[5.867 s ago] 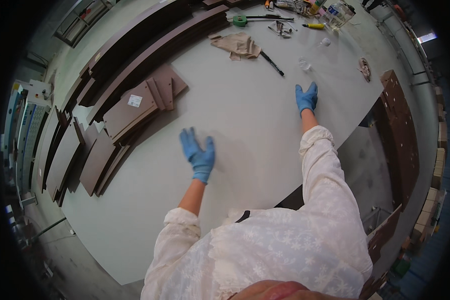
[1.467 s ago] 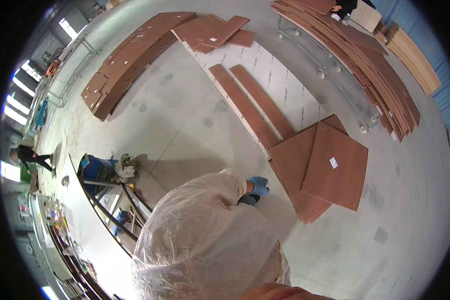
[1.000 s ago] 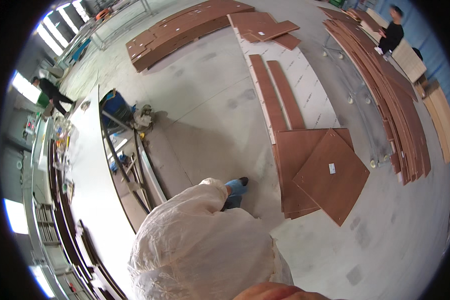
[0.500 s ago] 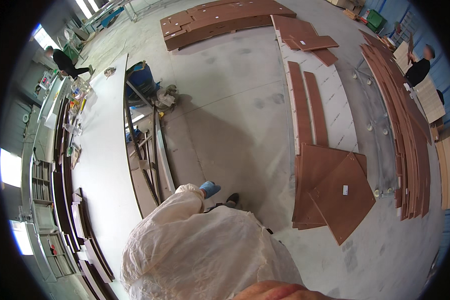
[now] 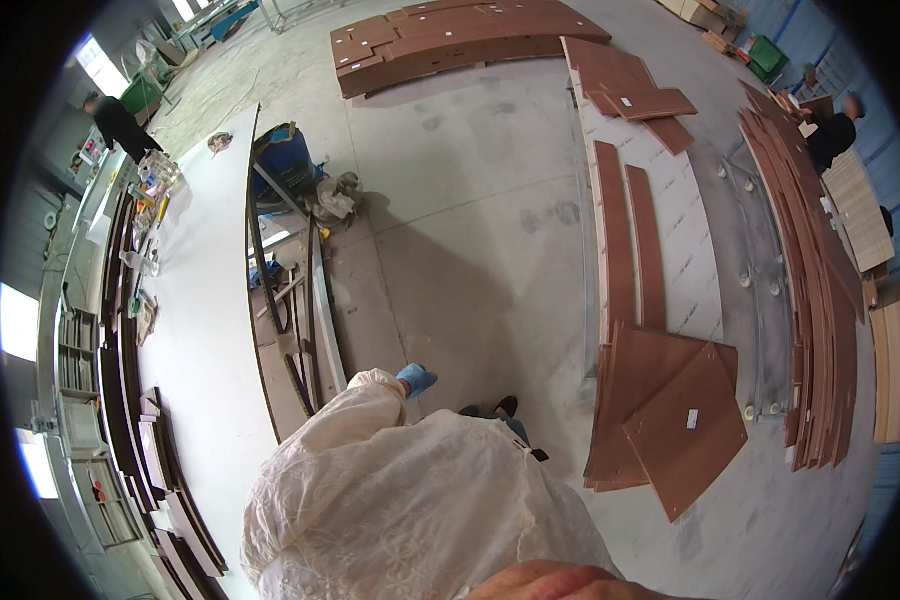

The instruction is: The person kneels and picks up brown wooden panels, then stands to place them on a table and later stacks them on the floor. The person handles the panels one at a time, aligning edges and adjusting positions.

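Observation:
My left hand [image 5: 417, 380] wears a blue glove and hangs over the bare floor, just past the cuff of my cream, lace-patterned sleeve [image 5: 370, 395]. Its fingers look loosely curled together, and nothing shows in them. My right hand is out of view. Nearest on the left is a long table with a white top [image 5: 200, 300]. On the right, stacked brown panels [image 5: 635, 440] lie at an angle to each other, the top one bearing a white label. My dark shoe [image 5: 508, 405] shows below my hand.
Under the table's edge are a blue bin [image 5: 285, 165], a plastic bag [image 5: 337, 197] and metal bars. A low brown panel stack [image 5: 460, 45] lies ahead. Two brown strips [image 5: 618, 240] rest on a white sheet. A person [image 5: 835, 135] stands beyond the right stack, another [image 5: 120, 130] at far left.
The panels on the right sit slightly lower in view. My shoe has shifted to the right. The person at far left now stands nearer the table; my gloved hand stays in about the same place.

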A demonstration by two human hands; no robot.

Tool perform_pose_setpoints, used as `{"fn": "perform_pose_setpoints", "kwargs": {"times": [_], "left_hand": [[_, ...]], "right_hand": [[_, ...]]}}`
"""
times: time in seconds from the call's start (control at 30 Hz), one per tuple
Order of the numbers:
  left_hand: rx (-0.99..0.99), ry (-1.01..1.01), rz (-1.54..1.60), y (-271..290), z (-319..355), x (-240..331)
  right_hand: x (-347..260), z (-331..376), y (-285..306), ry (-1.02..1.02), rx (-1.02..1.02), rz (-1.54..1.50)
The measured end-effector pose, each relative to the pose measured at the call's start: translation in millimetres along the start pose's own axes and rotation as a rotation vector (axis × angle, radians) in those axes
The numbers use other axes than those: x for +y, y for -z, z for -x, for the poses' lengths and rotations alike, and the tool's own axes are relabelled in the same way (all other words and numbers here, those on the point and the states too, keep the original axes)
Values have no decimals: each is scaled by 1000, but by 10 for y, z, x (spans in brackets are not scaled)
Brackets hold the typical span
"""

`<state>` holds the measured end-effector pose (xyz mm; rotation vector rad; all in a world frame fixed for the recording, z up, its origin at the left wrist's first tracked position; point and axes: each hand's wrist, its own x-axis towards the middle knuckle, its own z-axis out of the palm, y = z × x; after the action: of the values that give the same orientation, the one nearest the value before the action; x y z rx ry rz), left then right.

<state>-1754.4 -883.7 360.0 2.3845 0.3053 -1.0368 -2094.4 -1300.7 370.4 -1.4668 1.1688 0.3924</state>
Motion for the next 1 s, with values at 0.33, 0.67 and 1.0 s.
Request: {"fn": "perform_pose_setpoints", "kwargs": {"times": [0.33, 0.67, 1.0], "left_hand": [[5, -10, 327, 465, -214, 888], [86, 179, 244, 1203, -1330, 253], [239, 23, 231, 3262, -3177, 882]], "right_hand": [[-513, -1761, 494, -138, -113, 449], [-3509, -2421, -728, -56, -162, 49], [-4641, -2701, -2017, 107, -183, 10]]}}
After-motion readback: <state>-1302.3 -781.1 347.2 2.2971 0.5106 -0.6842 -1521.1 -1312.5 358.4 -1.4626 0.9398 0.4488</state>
